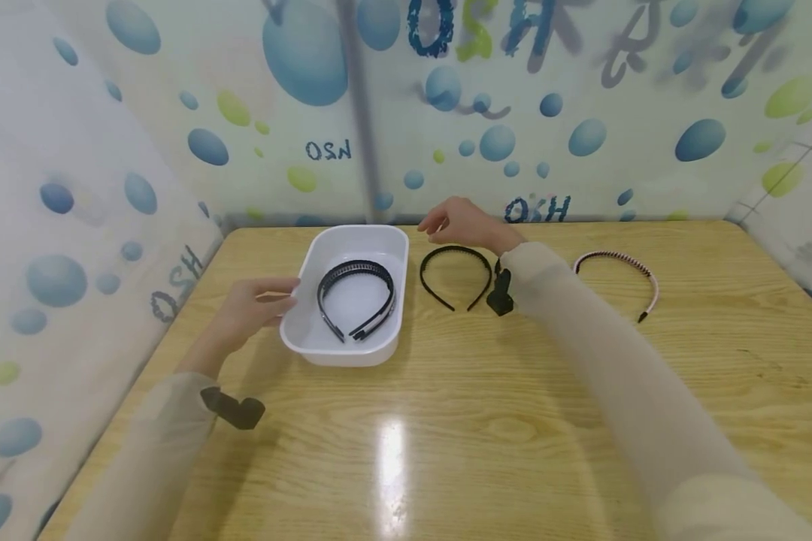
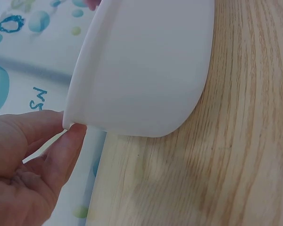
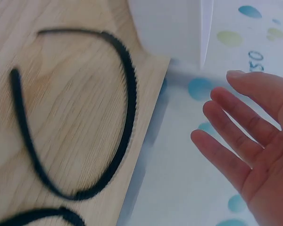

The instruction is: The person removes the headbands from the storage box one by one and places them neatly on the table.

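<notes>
A white plastic basin [image 1: 345,358] stands on the table, with several dark headbands [image 1: 356,268] lying together inside it. My left hand [image 1: 249,312] is at the basin's left side; in the left wrist view its thumb and fingers pinch the rim [image 2: 80,89]. Just right of the basin, a black toothed headband [image 1: 455,249] lies flat on the wood. Above that headband's far side hovers my right hand [image 1: 462,222], fingers loosely extended and holding nothing. In the right wrist view a gap separates its fingers from the black headband [image 3: 131,101].
Farther right on the wooden table [image 1: 446,436] lies a pink and black wrapped headband [image 1: 652,282], partly behind the right forearm. A patterned curtain [image 1: 406,113] with blue and green spots borders the table's back and left. Dark camera mounts [image 1: 233,409] sit at both wrists.
</notes>
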`<move>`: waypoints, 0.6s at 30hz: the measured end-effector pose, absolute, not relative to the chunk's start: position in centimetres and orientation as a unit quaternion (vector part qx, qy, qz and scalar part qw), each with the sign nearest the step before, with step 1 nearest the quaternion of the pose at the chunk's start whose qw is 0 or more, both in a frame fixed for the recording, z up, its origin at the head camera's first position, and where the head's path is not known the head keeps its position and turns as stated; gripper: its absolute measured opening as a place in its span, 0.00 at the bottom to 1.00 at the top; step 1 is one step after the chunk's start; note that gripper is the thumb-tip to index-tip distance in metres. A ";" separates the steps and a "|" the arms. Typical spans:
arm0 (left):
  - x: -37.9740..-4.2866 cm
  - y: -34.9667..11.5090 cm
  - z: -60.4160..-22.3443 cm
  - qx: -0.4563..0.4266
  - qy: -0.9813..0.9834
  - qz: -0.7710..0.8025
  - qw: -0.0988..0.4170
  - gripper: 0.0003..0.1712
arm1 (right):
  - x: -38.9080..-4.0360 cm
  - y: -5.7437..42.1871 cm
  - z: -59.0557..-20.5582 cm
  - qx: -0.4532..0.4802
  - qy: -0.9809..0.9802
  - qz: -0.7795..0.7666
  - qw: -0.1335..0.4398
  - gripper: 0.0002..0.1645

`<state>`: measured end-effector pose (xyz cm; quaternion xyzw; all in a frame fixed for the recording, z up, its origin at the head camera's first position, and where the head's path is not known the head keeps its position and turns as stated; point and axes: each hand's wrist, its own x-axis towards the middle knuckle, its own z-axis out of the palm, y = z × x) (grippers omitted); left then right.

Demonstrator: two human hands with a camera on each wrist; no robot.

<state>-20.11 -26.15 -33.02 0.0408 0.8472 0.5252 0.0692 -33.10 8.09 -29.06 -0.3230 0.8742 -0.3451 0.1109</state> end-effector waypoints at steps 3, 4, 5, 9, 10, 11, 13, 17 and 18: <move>-20.1 -26.1 -33.0 0.039 0.849 0.522 0.068 0.24 | -32.9 6.9 -28.9 -0.330 0.873 -0.341 0.112 0.15; -20.0 -26.1 -33.0 0.039 0.850 0.521 0.068 0.23 | -32.8 6.5 -28.9 -0.332 0.873 -0.340 0.110 0.15; -20.0 -26.1 -33.0 0.039 0.850 0.522 0.068 0.23 | -32.8 6.1 -28.8 -0.335 0.872 -0.340 0.111 0.15; -19.9 -26.0 -32.9 0.043 0.851 0.518 0.068 0.23 | -32.7 4.9 -28.6 -0.345 0.870 -0.333 0.111 0.15; -19.9 -26.0 -32.9 0.044 0.851 0.519 0.068 0.23 | -32.7 4.7 -28.6 -0.347 0.870 -0.332 0.112 0.15; -19.9 -26.0 -32.8 0.044 0.851 0.520 0.068 0.24 | -32.8 4.4 -28.6 -0.349 0.870 -0.330 0.113 0.15; -19.9 -25.9 -32.7 0.044 0.851 0.519 0.068 0.24 | -32.8 3.9 -28.5 -0.352 0.870 -0.326 0.114 0.15; -19.8 -25.9 -32.6 0.039 0.849 0.522 0.070 0.24 | -32.8 3.0 -28.4 -0.358 0.870 -0.316 0.120 0.15; -19.8 -25.9 -32.6 0.038 0.850 0.521 0.069 0.23 | -32.8 2.7 -28.3 -0.358 0.871 -0.314 0.122 0.15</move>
